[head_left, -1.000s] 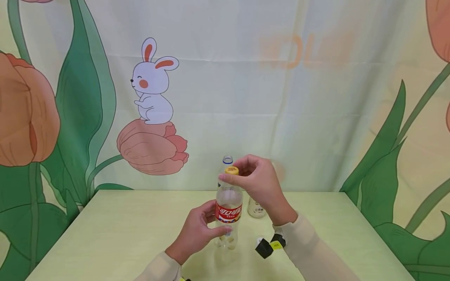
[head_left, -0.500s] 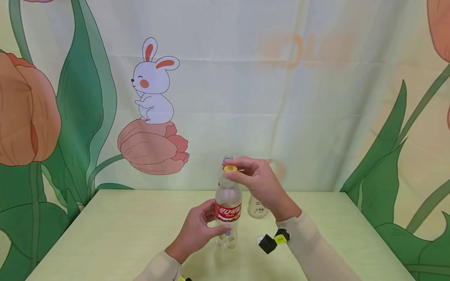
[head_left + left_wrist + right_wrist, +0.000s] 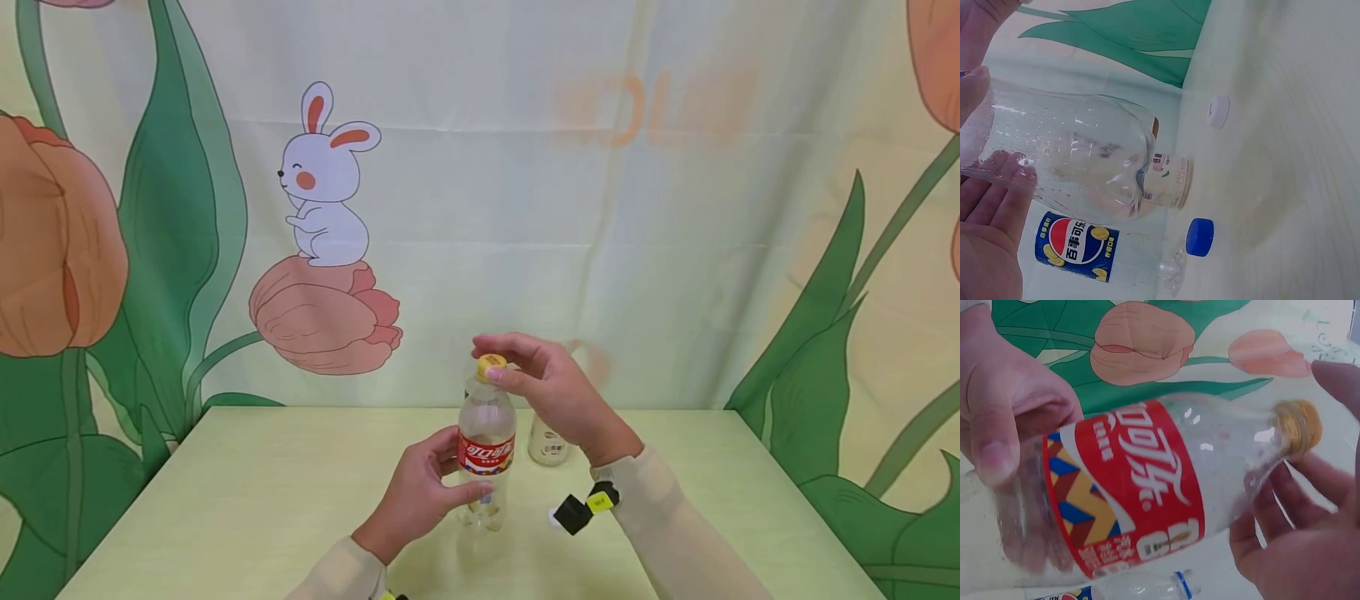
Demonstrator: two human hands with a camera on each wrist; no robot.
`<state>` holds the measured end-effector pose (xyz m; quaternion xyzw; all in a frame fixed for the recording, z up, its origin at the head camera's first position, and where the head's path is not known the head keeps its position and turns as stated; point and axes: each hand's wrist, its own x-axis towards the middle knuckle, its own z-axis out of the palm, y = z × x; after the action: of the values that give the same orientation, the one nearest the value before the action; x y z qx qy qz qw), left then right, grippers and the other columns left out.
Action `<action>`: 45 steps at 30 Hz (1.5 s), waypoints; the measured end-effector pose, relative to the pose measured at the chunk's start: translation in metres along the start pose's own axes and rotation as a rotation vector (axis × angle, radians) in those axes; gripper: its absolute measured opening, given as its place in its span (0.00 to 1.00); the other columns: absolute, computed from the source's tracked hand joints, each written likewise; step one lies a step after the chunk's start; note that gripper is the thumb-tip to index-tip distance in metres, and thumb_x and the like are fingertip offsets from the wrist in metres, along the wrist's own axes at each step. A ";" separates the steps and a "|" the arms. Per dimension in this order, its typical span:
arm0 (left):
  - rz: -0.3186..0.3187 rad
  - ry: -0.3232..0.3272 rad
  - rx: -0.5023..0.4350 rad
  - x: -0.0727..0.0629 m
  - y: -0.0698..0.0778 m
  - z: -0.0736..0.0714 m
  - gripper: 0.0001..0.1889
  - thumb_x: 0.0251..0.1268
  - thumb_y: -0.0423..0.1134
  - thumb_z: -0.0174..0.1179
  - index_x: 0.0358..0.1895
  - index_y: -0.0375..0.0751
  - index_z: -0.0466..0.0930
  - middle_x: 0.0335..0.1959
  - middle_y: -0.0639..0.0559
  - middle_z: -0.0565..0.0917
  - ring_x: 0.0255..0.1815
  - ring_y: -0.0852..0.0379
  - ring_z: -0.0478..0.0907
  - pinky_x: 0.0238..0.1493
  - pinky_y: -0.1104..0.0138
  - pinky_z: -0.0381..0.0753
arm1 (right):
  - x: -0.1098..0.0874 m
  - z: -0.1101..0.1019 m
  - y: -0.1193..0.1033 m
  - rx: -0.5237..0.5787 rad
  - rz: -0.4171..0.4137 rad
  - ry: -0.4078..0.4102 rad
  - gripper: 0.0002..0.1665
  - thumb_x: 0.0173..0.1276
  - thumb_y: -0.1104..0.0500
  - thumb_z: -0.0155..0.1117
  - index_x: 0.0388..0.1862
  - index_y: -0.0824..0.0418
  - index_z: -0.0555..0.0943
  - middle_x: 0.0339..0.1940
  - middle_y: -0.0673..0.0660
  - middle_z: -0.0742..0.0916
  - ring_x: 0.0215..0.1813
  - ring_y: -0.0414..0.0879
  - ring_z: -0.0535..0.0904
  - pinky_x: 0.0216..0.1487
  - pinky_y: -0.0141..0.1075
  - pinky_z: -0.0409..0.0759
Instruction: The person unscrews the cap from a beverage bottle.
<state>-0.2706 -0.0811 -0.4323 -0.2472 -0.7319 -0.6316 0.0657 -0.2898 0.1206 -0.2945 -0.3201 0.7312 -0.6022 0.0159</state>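
My left hand grips the lower body of a clear plastic cola bottle with a red label, thumb in front and fingers behind. The bottle is upright, and a yellow cap sits on its neck. My right hand surrounds the cap loosely. In the right wrist view, its thumb stands apart from the yellow cap, while the other fingers spread below the bottle's neck. No liquid shows inside the bottle, only droplets on its wall.
Behind stands a Pepsi bottle, uncapped, with a blue ring at its neck. A small clear bottle stands back right on the pale table. A blue cap and a white cap lie on the tabletop. A printed curtain hangs behind.
My right hand has turned at the yellow cap, its thumb shifting from the cap's left side to the right, and its fingers have loosened. The left hand and bottle have barely moved.
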 end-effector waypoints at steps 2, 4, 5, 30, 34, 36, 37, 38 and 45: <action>0.005 0.000 -0.008 0.000 0.000 0.000 0.33 0.51 0.34 0.80 0.63 0.45 0.79 0.54 0.47 0.88 0.54 0.57 0.86 0.60 0.71 0.84 | 0.000 0.002 -0.001 0.017 0.002 0.080 0.22 0.69 0.57 0.72 0.60 0.58 0.82 0.56 0.53 0.88 0.56 0.48 0.84 0.61 0.39 0.84; 0.007 0.000 -0.009 0.000 0.000 0.001 0.33 0.50 0.35 0.80 0.63 0.45 0.79 0.54 0.47 0.88 0.53 0.58 0.86 0.60 0.71 0.84 | -0.001 0.005 -0.005 0.010 0.006 0.173 0.22 0.63 0.57 0.78 0.54 0.60 0.83 0.48 0.53 0.89 0.48 0.48 0.85 0.52 0.35 0.85; 0.007 -0.001 -0.009 0.000 0.000 0.001 0.33 0.51 0.35 0.80 0.63 0.45 0.79 0.54 0.47 0.88 0.53 0.58 0.86 0.60 0.71 0.84 | -0.002 0.007 -0.006 0.000 0.010 0.217 0.22 0.60 0.57 0.80 0.51 0.60 0.84 0.44 0.53 0.88 0.44 0.48 0.84 0.48 0.34 0.85; 0.003 -0.007 -0.009 0.000 -0.001 -0.001 0.33 0.52 0.37 0.80 0.63 0.46 0.78 0.55 0.47 0.88 0.54 0.58 0.86 0.61 0.71 0.83 | -0.003 0.014 -0.008 0.107 0.013 0.098 0.18 0.70 0.62 0.68 0.57 0.65 0.85 0.52 0.53 0.89 0.55 0.45 0.84 0.59 0.35 0.83; 0.002 -0.006 -0.010 -0.001 -0.001 -0.001 0.33 0.52 0.37 0.80 0.64 0.45 0.78 0.55 0.47 0.88 0.54 0.58 0.86 0.61 0.70 0.84 | -0.002 0.012 -0.005 0.109 0.001 0.047 0.19 0.74 0.62 0.63 0.61 0.67 0.82 0.54 0.51 0.89 0.58 0.45 0.83 0.63 0.36 0.80; 0.000 -0.003 -0.006 -0.001 -0.001 -0.001 0.33 0.52 0.35 0.79 0.64 0.45 0.78 0.55 0.47 0.88 0.54 0.58 0.86 0.60 0.71 0.83 | -0.002 0.011 -0.005 0.110 0.000 0.037 0.21 0.74 0.62 0.62 0.62 0.67 0.81 0.55 0.52 0.88 0.58 0.44 0.82 0.63 0.35 0.80; -0.001 -0.001 -0.003 -0.001 -0.001 -0.001 0.33 0.52 0.34 0.79 0.64 0.45 0.78 0.55 0.47 0.88 0.54 0.58 0.86 0.61 0.71 0.83 | -0.002 0.011 -0.005 0.104 0.003 0.040 0.21 0.73 0.62 0.62 0.63 0.66 0.81 0.56 0.52 0.87 0.58 0.45 0.82 0.62 0.35 0.81; -0.001 0.001 -0.001 -0.001 -0.002 -0.001 0.33 0.52 0.33 0.79 0.64 0.45 0.78 0.55 0.47 0.88 0.54 0.58 0.86 0.60 0.71 0.83 | -0.003 0.011 -0.006 0.100 0.006 0.050 0.22 0.72 0.62 0.64 0.64 0.65 0.81 0.57 0.53 0.87 0.57 0.45 0.83 0.60 0.34 0.82; -0.023 0.007 0.019 -0.001 -0.002 -0.001 0.33 0.52 0.36 0.80 0.63 0.46 0.78 0.55 0.48 0.88 0.55 0.57 0.86 0.62 0.70 0.83 | -0.003 0.018 -0.012 -0.020 0.057 0.294 0.22 0.57 0.59 0.82 0.48 0.61 0.83 0.42 0.53 0.88 0.41 0.47 0.84 0.45 0.32 0.85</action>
<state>-0.2711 -0.0824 -0.4338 -0.2362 -0.7403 -0.6263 0.0634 -0.2740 0.1054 -0.2899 -0.2077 0.7405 -0.6344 -0.0777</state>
